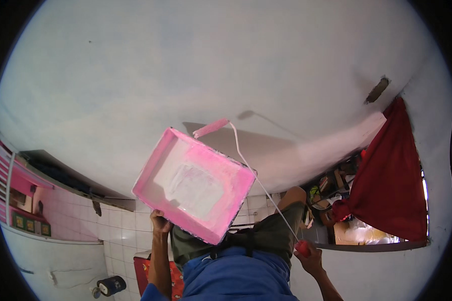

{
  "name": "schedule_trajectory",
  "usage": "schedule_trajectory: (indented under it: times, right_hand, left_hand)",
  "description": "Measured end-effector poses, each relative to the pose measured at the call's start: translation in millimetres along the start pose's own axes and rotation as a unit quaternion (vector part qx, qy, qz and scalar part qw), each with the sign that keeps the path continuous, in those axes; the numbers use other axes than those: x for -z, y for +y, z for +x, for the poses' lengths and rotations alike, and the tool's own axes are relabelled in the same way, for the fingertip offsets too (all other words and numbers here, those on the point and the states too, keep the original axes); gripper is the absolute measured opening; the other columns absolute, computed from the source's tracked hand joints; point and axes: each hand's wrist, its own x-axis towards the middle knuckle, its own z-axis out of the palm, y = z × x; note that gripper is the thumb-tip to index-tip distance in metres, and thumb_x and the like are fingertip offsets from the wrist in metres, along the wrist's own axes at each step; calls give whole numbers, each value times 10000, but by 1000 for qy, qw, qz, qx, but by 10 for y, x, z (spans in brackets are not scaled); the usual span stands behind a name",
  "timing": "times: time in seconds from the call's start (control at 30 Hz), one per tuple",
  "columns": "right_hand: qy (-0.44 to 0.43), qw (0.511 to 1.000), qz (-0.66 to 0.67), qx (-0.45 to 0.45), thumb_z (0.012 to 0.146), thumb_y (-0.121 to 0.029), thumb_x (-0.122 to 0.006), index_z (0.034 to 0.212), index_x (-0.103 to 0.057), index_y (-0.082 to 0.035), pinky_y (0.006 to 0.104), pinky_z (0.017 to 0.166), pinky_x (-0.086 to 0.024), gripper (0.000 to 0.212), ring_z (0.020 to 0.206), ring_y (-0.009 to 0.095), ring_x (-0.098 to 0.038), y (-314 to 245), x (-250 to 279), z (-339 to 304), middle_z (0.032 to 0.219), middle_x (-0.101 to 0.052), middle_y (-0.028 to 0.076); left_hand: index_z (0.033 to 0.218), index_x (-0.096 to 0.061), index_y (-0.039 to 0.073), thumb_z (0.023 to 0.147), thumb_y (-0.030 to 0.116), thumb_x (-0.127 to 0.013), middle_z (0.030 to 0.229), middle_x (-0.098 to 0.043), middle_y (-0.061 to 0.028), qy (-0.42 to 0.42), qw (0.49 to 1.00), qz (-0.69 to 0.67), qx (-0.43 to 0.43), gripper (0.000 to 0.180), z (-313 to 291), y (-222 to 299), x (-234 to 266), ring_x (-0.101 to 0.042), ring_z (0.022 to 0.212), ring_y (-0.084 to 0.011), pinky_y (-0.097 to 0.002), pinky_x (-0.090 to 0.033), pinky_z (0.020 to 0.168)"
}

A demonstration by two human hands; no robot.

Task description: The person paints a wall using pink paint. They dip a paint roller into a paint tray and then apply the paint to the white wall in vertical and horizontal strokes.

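My left hand (160, 221) grips the lower left edge of a pink paint tray (242, 176), holding it tilted in front of my body. Whitish paint (196, 190) coats the tray's floor, and its walls are pink. My right hand (311, 258) is wrapped round the red handle of a paint roller (212, 128). The roller's long thin white rod runs up past the tray's right side, and its pink-stained head sits just above the tray's top edge. From this angle I cannot tell whether the head touches the tray or the wall.
A pale wall (226, 65) fills the view ahead. At the right, a dark red curtain (391, 185) hangs in a doorway with clutter behind it. A dark paint can (111, 285) stands on white floor tiles (120, 220) at the lower left, near a red patterned cloth (177, 281).
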Motion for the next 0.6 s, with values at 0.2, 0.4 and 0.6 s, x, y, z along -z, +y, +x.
schedule_trajectory:
  times: [0.2, 0.4, 0.6]
  right_hand:
    - [-41, 998, -52, -9, 700, -244, -759, 1062, -586, -98, 390, 699, -494, 427, 786, 301, -626, -283, -80, -73, 844, -647, 131]
    - [-98, 987, -127, 17, 738, -213, -715, 1012, -597, -69, 378, 664, -512, 331, 763, 302, -650, -260, 248, 168, 817, -659, 132]
    - [-102, 980, -130, 109, 746, -224, -710, 1013, -580, -68, 390, 632, -502, 335, 732, 322, -641, -393, 129, 577, 785, -649, 139]
  left_hand:
    - [905, -569, -10, 641, 60, -557, 830, -615, -111, 78, 993, 89, -28, 274, -28, 528, -371, -606, 793, -255, -352, -510, 710]
    - [1001, -553, -56, 643, 72, -554, 914, -626, -147, 84, 995, 52, 13, 380, -49, 223, -177, -610, 842, -276, -384, -498, 781]
    - [1043, -527, -63, 607, 62, -523, 926, -618, -157, 92, 994, 56, 22, 453, 18, 230, -297, -613, 847, -282, -389, -510, 803]
